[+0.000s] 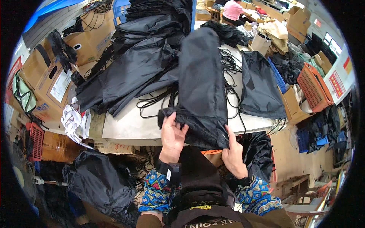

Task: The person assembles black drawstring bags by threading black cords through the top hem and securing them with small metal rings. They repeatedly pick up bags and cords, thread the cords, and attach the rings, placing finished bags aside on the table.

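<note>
A long black fabric bag (202, 76) with a rounded far end lies over the table edge in front of me. Its near end is bunched and folded, with mesh-like cloth showing at the fold. My left hand (173, 136) grips the left corner of that near end, fingers curled into the cloth. At the right corner, my right hand (234, 157) holds the edge, index finger stretched along the side and the thumb partly hidden. Black cords (230, 64) trail out along both sides of the bag.
Black bags (133, 76) are piled at the left, before a blue crate (121, 11). Another flat black bag (261, 85) lies right on the white table (129, 127). Cardboard boxes (45, 85) flank it, with an orange basket (315, 87) at right. A person in pink (232, 10) sits far back.
</note>
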`<state>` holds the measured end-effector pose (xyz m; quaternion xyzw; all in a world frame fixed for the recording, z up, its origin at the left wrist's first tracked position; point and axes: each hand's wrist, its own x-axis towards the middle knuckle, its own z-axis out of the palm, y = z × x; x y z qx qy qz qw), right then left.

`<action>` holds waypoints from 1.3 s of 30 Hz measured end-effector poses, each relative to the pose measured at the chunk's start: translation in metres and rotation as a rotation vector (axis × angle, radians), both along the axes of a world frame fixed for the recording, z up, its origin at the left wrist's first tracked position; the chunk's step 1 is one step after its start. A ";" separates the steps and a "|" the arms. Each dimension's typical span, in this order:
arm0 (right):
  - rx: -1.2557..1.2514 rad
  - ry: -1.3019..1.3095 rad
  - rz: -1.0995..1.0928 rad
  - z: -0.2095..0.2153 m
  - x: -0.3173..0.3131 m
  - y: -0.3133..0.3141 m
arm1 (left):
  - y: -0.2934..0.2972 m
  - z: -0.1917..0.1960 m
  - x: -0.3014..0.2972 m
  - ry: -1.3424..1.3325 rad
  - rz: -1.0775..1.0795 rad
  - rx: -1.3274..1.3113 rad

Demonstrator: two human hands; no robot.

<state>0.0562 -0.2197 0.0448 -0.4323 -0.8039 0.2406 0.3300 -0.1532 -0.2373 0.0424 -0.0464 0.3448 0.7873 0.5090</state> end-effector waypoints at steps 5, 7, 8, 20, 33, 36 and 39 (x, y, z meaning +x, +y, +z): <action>-0.107 -0.049 -0.065 -0.024 -0.010 0.000 | -0.015 0.011 0.011 0.949 0.251 0.295; 0.150 -0.116 0.006 -0.021 -0.019 0.000 | -0.024 0.007 0.007 1.008 0.282 0.141; 0.299 -0.124 0.066 -0.019 -0.024 0.006 | -0.022 0.006 0.002 0.908 0.327 0.093; -0.273 -0.045 0.244 0.009 -0.009 0.062 | -0.055 0.032 -0.089 1.388 -0.347 -0.778; -0.376 0.109 -0.086 -0.047 0.067 0.069 | -0.036 0.009 0.001 1.874 -0.049 -0.272; -0.460 0.091 0.036 -0.012 0.034 0.050 | -0.030 -0.011 0.059 1.626 -0.220 -0.074; -0.179 0.019 -0.067 -0.014 0.035 0.059 | 0.009 -0.032 0.097 1.975 -0.102 -0.116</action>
